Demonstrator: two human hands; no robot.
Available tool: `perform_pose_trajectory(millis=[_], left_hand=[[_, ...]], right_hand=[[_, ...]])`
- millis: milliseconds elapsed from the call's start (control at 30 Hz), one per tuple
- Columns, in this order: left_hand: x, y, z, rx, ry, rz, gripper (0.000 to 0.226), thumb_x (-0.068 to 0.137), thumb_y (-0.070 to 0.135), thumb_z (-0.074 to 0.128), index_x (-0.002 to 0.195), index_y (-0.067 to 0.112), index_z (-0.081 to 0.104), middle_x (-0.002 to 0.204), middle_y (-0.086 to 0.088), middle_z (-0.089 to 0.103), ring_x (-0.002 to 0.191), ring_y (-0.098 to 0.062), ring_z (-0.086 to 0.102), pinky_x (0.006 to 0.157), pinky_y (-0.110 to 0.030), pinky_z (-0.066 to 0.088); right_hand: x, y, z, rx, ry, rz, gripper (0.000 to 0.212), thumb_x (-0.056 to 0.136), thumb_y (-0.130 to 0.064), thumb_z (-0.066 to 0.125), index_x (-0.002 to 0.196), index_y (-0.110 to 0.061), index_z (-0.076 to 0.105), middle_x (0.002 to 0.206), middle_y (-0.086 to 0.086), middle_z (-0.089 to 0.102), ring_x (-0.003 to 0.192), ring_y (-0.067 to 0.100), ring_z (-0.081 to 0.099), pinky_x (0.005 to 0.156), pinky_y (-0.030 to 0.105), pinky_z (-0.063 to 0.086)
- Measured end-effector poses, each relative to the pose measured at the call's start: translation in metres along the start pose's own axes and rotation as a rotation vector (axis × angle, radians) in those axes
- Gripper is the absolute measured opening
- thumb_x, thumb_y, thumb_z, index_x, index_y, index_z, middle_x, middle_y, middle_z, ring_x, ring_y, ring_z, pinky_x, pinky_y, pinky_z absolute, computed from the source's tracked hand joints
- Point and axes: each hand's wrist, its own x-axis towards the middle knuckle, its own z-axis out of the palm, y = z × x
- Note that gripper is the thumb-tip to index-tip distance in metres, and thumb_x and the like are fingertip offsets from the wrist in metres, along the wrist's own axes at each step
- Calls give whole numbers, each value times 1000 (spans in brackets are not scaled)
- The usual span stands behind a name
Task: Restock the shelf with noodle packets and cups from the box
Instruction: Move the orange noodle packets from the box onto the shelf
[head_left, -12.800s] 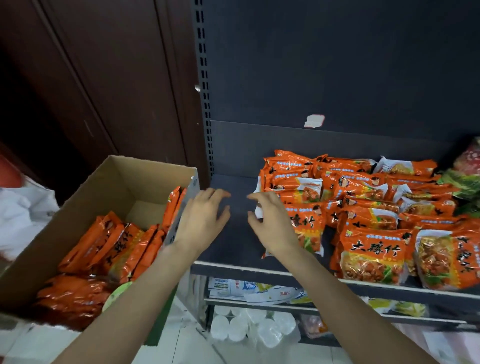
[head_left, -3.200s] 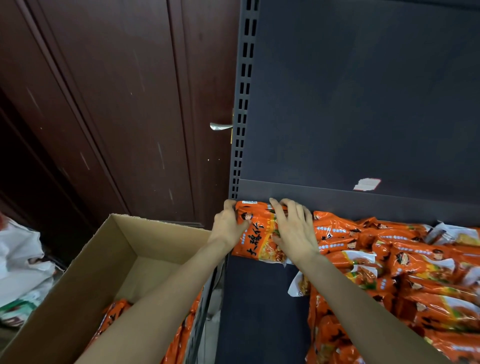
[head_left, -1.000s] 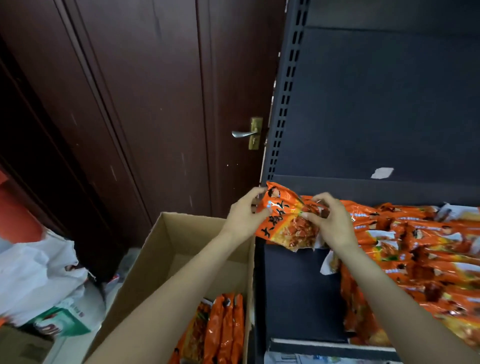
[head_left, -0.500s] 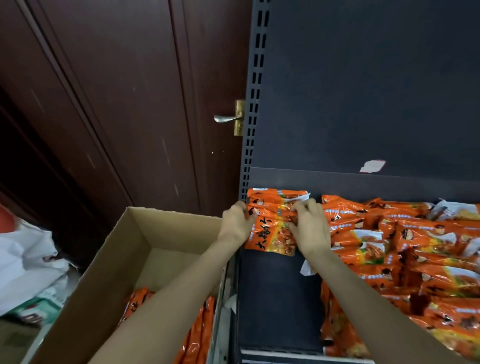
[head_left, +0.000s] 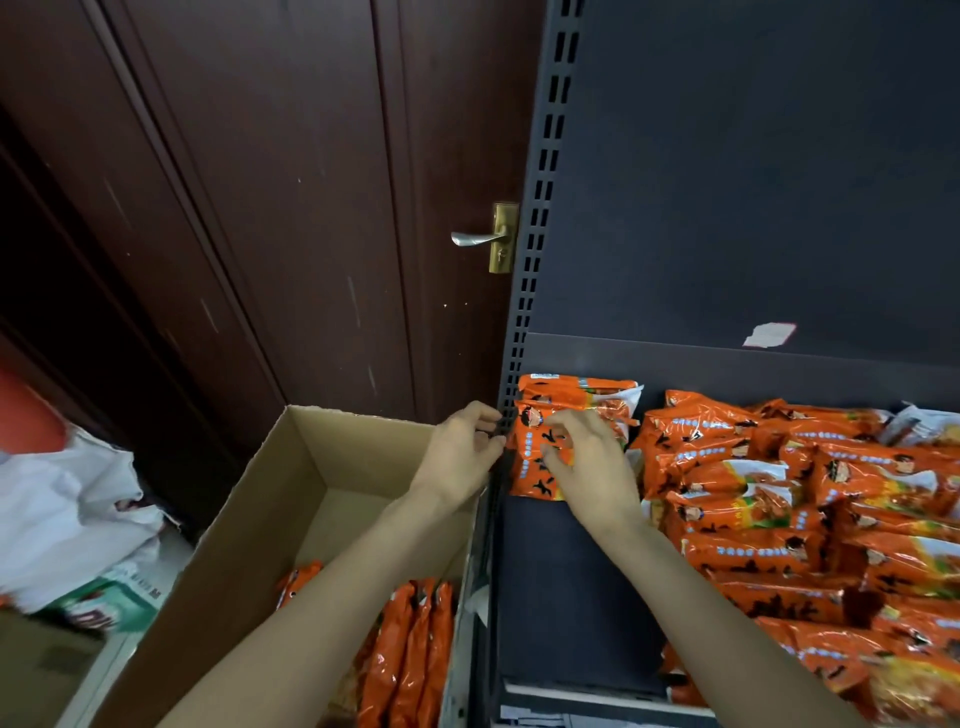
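Nearest, low in the head view, the cardboard box (head_left: 291, 525) stands just left of the shelf (head_left: 566, 587), and several orange noodle packets (head_left: 415, 649) stand on edge in its near right corner, so the restocking looks only partly done. Beyond the box, the left hand (head_left: 460, 457) sits at the slotted upright (head_left: 535, 249) of the shelf frame, its fingers curled at the left edge of the top packet (head_left: 535, 457); whether that grip truly pinches the wrapper or only touches it cannot be told. The right hand (head_left: 587, 462) lies over the same packet with fingers bent, pinching the wrapper's face.

The step in hand appears to be seating this packet on a small stack in the far left corner of the shelf. It lies flat, printed face up, and its long axis seems to run front to back, with the far end resting on another packet (head_left: 576, 389) whose long axis runs left to right along the back panel (head_left: 727, 182).

Next, both hands would probably need to let go and draw back toward the box for another packet. The bare dark strip of shelf near the front left gives room to fill. To the right lie the rows of stocked packets (head_left: 779, 493), mostly turned sideways and overlapping.
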Motion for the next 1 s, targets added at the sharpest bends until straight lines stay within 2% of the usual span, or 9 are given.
perform_pose_trajectory(millis=[67,167,267,367,467,567,667,767,1000], left_hand=[[-11,-13,-12,-4,14,12,21,90,12,58,110,14,60,102,2,64,91,-6,58,84,-15,46],[-27,-38,-28,27,16,-5,20,90,15,60,109,14,61,101,3,65,92,-4,58,75,-5,39],[-39,-64,-35,21,-15,-76,22,89,14,62,110,11,61,100,-1,66,91,-7,57,72,-3,35],[-51,-92,-33,32,-134,-158,23,87,10,63,109,10,60,102,-6,66,96,-13,60,76,-7,38],[-62,-118,-24,82,-284,-231,26,85,13,65,110,12,63,108,-7,67,105,-20,62,89,-25,48],[-74,-134,-15,168,-423,-249,34,82,26,70,115,17,64,114,0,65,106,-15,60,83,-17,45],[-81,-143,-8,189,-511,-268,38,80,28,73,116,19,64,119,-1,63,112,-17,57,91,-20,44],[-80,-142,-3,266,-452,-251,32,79,21,74,110,17,67,117,-2,65,110,-18,58,88,-19,42],[-81,-141,-11,289,-301,-182,9,83,4,66,88,9,72,99,-3,70,97,-14,62,74,-11,39]], right_hand=[[-5,-11,10,159,-124,31,28,90,-21,60,118,-18,58,105,-3,53,91,14,57,81,29,49],[-15,-27,29,251,-279,116,45,90,-27,61,131,-16,48,109,-1,53,85,9,54,70,11,41],[-28,-38,43,375,-432,286,70,89,-33,62,146,-14,27,129,6,51,97,12,56,85,23,45],[-42,-42,55,490,-526,373,76,87,-29,65,148,-19,21,129,3,50,104,14,56,93,32,47],[-52,-41,66,530,-528,407,73,88,-22,65,149,-22,24,126,1,53,110,17,57,96,39,49],[-57,-42,69,609,-495,448,68,89,-17,63,147,-25,28,129,4,54,112,18,56,86,33,53],[-58,-44,69,657,-473,468,66,90,-13,61,146,-27,30,126,2,55,107,15,57,80,27,52],[-59,-45,71,691,-456,480,65,90,-11,61,145,-29,32,123,0,56,102,11,58,75,23,52],[-63,-43,75,713,-420,484,62,91,-12,60,144,-30,35,123,2,58,107,15,59,79,29,53]])
